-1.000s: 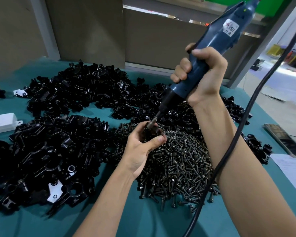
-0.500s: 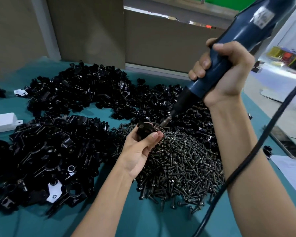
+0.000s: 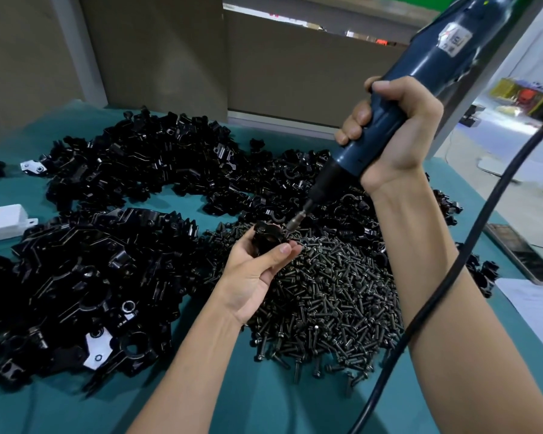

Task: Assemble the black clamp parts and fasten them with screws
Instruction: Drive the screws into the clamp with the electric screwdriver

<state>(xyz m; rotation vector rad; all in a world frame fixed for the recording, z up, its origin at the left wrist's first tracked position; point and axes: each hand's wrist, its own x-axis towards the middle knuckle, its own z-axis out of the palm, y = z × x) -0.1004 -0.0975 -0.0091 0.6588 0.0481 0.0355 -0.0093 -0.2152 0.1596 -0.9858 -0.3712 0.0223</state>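
Note:
My left hand (image 3: 257,274) holds a small black clamp (image 3: 268,238) above the pile of dark screws (image 3: 329,296), thumb and fingers curled round it. My right hand (image 3: 395,136) grips a blue electric screwdriver (image 3: 420,79) tilted down to the left. Its bit tip (image 3: 295,225) meets the clamp's right side. Large heaps of black clamp parts (image 3: 85,261) lie on the left and across the back (image 3: 145,161) of the teal table.
The screwdriver's black cable (image 3: 452,261) hangs down past my right forearm. A white box (image 3: 2,222) sits at the left table edge. A flat dark device (image 3: 527,258) and a white sheet (image 3: 536,305) lie at the right. A grey partition wall (image 3: 170,51) stands behind the table.
My right hand has lifted and swung the screwdriver to the right, away from the clamp's top to its right side. My left hand has turned the clamp slightly and stays over the screws.

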